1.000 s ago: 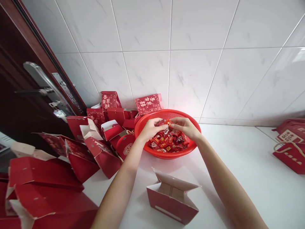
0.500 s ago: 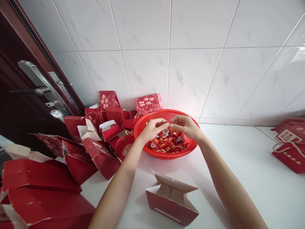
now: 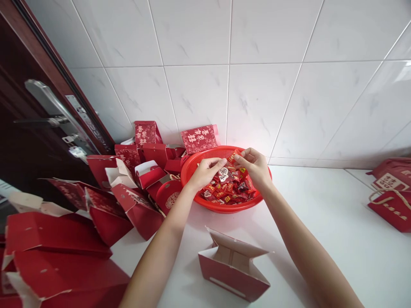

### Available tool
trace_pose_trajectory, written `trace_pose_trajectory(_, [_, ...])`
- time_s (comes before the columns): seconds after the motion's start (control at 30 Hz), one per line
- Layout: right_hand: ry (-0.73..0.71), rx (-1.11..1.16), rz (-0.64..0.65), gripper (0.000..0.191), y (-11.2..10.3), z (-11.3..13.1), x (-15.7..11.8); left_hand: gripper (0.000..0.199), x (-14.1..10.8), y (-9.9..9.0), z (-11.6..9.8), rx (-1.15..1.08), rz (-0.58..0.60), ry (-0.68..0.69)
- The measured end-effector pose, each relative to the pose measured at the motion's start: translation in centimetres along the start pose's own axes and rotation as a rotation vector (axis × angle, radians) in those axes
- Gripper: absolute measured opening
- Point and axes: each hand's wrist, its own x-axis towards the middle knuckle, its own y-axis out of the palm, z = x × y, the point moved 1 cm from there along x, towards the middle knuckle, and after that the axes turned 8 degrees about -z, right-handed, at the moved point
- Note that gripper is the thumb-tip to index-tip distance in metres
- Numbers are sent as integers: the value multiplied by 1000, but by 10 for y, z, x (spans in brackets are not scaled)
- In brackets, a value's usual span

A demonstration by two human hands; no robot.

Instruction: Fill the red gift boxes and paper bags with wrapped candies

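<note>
A red plastic basket point(image 3: 188, 182) full of wrapped candies point(image 3: 224, 190) stands on the white tabletop against the wall. Over its left half is my left hand point(image 3: 205, 173), thumb and fingers pinched together; whatever is between them, if anything, is hidden. My right hand point(image 3: 257, 167), above the basket's right side, pinches a red wrapped candy point(image 3: 236, 155) between thumb and fingers. The two hands are a little apart. Nearer to me, between my forearms, a red paper gift box point(image 3: 234, 273) stands with its top open and its pale inside visible.
Several red gift boxes point(image 3: 61, 231) crowd the left side, many with open flaps. Another printed box point(image 3: 199, 139) leans against the tiled wall point(image 3: 199, 98) behind the basket. Red bags with a rope handle point(image 3: 390, 209) lie at far right. A dark door point(image 3: 22, 107) with a metal handle is at left.
My hands have come apart; the right one has moved slightly up and away from the left, and the red candy in its fingers now shows more clearly.
</note>
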Motion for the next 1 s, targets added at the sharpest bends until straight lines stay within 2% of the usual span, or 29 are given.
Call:
trace_pose_trajectory(0.13, [-21,-1,39,47,5,0,-3,50,0,-1,-1,-18,-31,6])
trace_pose_trajectory(0.23, [24,0,57,45,4,2,-3,44,1,-2,-1,-37,-39,25])
trace_pose_trajectory(0.47, [99,-111,163,40,-7,13,0,39,0,0,-4,48,48,78])
trace_pose_trajectory(0.63, [192,45,225,39,-12,6,5,39,-3,-1,-11,1,81,69])
trace_pose_trajectory(0.73, [212,76,217,39,-12,2,6,41,-4,-1,-12,-8,61,51])
trace_pose_trajectory(0.83, [161,41,163,40,-10,5,4,40,-3,0,-11,-9,40,54])
trace_pose_trajectory(1.0, [125,9,135,40,-10,9,3,37,-2,1,-8,12,77,60])
